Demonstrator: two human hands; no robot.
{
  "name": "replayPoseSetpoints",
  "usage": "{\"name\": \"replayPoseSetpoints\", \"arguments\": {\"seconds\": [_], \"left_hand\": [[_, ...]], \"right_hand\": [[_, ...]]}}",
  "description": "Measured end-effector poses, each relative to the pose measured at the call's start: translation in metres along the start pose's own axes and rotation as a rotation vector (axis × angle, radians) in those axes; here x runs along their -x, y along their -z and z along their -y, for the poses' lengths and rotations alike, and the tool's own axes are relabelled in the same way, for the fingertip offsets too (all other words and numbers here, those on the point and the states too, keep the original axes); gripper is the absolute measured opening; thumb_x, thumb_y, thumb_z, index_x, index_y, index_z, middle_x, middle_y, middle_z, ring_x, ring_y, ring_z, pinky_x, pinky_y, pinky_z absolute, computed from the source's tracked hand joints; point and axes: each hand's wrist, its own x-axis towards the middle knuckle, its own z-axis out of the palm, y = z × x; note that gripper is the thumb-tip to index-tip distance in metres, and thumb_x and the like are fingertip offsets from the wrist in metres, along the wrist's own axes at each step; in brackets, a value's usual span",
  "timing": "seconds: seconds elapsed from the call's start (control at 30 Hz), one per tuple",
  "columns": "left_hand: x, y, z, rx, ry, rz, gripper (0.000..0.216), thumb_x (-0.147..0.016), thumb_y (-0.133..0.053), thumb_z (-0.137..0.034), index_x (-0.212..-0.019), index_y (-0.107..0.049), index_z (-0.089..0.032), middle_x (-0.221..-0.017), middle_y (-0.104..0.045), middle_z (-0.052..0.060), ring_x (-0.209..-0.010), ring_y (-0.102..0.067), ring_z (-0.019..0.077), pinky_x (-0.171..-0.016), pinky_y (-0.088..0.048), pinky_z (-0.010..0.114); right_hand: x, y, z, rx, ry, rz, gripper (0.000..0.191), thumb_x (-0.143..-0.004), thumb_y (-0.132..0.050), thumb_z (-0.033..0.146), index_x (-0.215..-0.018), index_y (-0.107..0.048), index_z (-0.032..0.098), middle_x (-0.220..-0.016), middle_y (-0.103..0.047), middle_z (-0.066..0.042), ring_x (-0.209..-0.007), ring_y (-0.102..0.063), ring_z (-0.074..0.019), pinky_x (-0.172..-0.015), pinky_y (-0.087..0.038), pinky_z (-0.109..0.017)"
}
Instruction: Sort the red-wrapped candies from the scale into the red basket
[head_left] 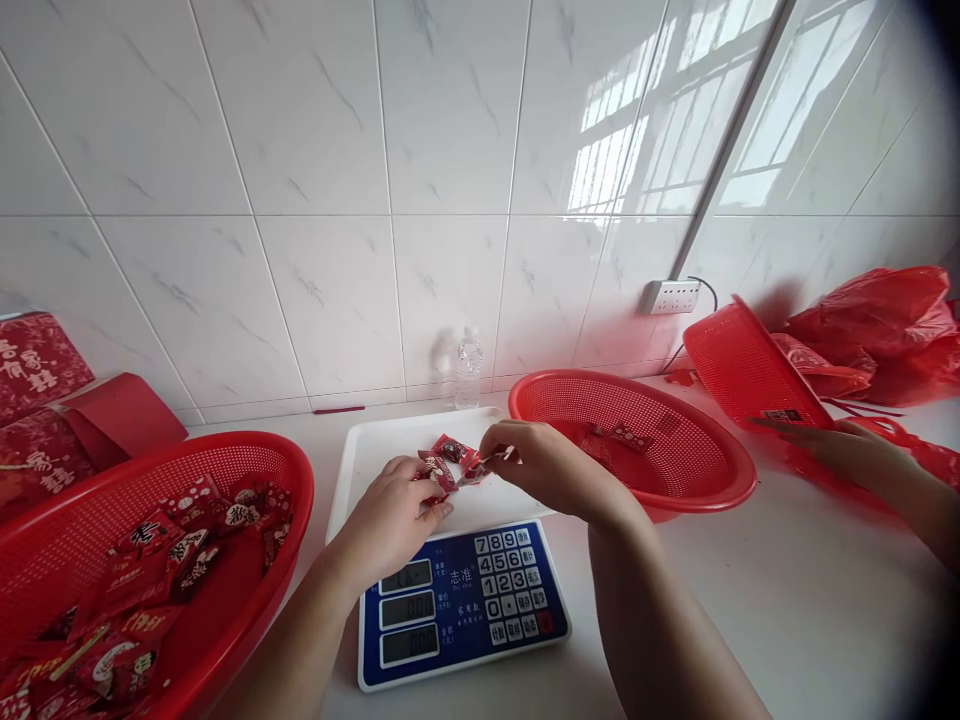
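My left hand [401,505] rests over the white weighing pan [371,450], its fingers closed on a red candy packet [435,468]. Beside it, my right hand [536,462] pinches the edge of another red packet [478,468]; the fingertips partly hide it. Just behind both hands, a red packet with a dark label [451,448] lies on the pan. In front of the pan is the scale's blue keypad panel [463,605], with three small displays. Printed candy packets [142,580] fill part of the red plastic basket [296,500] at left.
A second red basket [705,450] holds several packets at right. Further right, another person's hand [855,455] is at a tilted red basket [750,360], near red plastic bags [877,320]. A clear bottle [469,370] stands by the wall. Red boxes [45,400] are at far left.
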Motion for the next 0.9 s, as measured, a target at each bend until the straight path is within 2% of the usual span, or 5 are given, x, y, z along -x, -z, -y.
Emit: {"name": "replayPoseSetpoints", "arguments": {"seconds": [0.17,0.33,0.47,0.67,0.9], "left_hand": [[-0.001,0.001,-0.001,-0.012,0.011,-0.014,0.025,-0.087,-0.055,-0.028,-0.108,-0.068,-0.025,-0.116,-0.062,0.006,-0.116,-0.051,0.0243,-0.1,-0.042,0.044],[-0.002,0.001,0.0,-0.033,-0.022,-0.002,0.031,-0.087,-0.052,-0.025,-0.116,-0.062,-0.028,-0.124,-0.062,0.002,-0.118,-0.05,0.0243,-0.102,-0.039,0.045],[-0.002,0.002,0.002,-0.045,0.029,0.004,0.031,-0.087,-0.052,-0.026,-0.117,-0.061,-0.026,-0.123,-0.062,0.004,-0.118,-0.05,0.0249,-0.101,-0.04,0.044],[-0.001,0.005,0.002,-0.096,0.131,-0.035,0.025,-0.09,-0.047,-0.033,-0.1,-0.066,-0.021,-0.102,-0.065,0.009,-0.103,-0.057,0.0264,-0.087,-0.046,0.043],[-0.003,0.001,0.008,0.038,0.085,-0.036,0.024,-0.086,-0.051,-0.024,-0.106,-0.064,-0.022,-0.107,-0.063,0.008,-0.103,-0.057,0.0245,-0.091,-0.045,0.04]], "right_hand": [[-0.001,-0.002,-0.005,0.059,-0.019,0.162,0.033,-0.071,-0.048,0.0,-0.08,-0.071,0.022,-0.081,-0.072,0.001,-0.073,-0.062,-0.0134,-0.067,-0.045,-0.023],[-0.011,-0.017,-0.018,0.122,-0.054,0.198,0.041,-0.067,-0.044,-0.004,-0.08,-0.073,0.021,-0.086,-0.073,-0.002,-0.079,-0.064,-0.0155,-0.073,-0.046,-0.025],[-0.014,-0.024,-0.024,0.115,-0.011,0.197,0.044,-0.067,-0.042,-0.004,-0.081,-0.074,0.022,-0.092,-0.073,-0.002,-0.08,-0.064,-0.0145,-0.074,-0.047,-0.024],[-0.014,-0.023,-0.022,0.208,-0.034,0.237,0.028,-0.078,-0.054,0.012,-0.088,-0.076,0.025,-0.094,-0.074,-0.004,-0.086,-0.065,-0.0195,-0.076,-0.047,-0.028],[-0.016,-0.035,-0.014,0.195,0.061,0.301,0.027,-0.076,-0.057,0.009,-0.084,-0.076,0.027,-0.087,-0.074,-0.002,-0.083,-0.064,-0.017,-0.075,-0.045,-0.026]]}}
